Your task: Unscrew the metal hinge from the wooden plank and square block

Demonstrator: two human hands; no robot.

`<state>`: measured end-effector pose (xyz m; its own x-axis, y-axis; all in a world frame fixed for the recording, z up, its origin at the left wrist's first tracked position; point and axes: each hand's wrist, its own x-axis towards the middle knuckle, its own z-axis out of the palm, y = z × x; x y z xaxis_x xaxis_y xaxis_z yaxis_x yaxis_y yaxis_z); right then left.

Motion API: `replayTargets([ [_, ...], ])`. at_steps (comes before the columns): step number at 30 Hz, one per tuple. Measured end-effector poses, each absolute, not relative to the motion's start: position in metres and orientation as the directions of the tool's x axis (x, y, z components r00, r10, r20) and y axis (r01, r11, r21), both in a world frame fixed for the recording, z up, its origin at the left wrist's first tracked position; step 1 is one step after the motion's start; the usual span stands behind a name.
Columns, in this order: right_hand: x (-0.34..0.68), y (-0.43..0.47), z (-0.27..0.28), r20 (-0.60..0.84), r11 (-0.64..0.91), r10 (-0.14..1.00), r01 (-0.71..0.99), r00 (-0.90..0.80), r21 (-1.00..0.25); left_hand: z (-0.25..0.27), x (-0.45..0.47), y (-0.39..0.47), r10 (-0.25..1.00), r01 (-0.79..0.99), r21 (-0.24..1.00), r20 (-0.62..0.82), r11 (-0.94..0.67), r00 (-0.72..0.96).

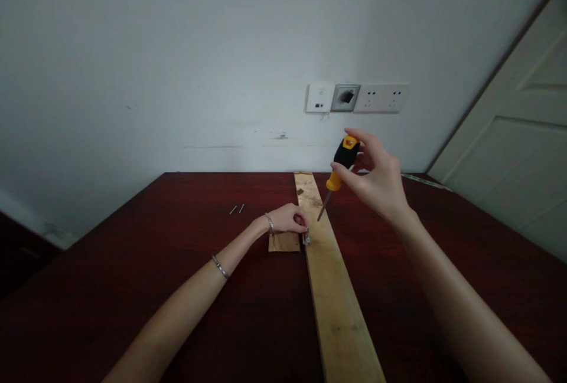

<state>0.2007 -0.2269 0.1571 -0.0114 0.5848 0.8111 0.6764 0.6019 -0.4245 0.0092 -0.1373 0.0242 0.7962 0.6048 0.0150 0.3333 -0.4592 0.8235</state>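
- One screwdriver (346,154), with a yellow and black handle, is over the pale plank (343,294), its shaft slanting down to the left; I cannot judge how high the tip sits.
- My right hand (378,179) has its fingers wrapped around that handle, thumb on the left side.
- A small metal piece (307,239) is at the plank's left edge, left of and nearer than the screwdriver tip.
- My left hand (287,218) has its fingers curled in at that metal piece; I cannot tell whether they pinch something or only touch.
- A flat brown piece (283,243) lies just left of the plank, partly under the left hand.
- Two screws (237,209) lie farther left on the dark red tabletop (133,265).
- On the far wall (221,46) I see a row of sockets (381,98); a pale door (522,111) stands far right.
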Motion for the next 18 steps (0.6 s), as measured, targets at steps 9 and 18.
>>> replayTargets([
  [9,0.201,-0.226,0.158,0.805,0.598,0.593,0.673,-0.008,-0.434,0.034,0.009,-0.139,0.609,0.313,0.852,0.009,-0.42,0.793],
  [18,0.201,-0.226,0.156,0.801,0.596,0.599,0.674,-0.012,-0.436,0.038,0.008,-0.139,0.591,0.312,0.857,-0.01,-0.41,0.807],
])
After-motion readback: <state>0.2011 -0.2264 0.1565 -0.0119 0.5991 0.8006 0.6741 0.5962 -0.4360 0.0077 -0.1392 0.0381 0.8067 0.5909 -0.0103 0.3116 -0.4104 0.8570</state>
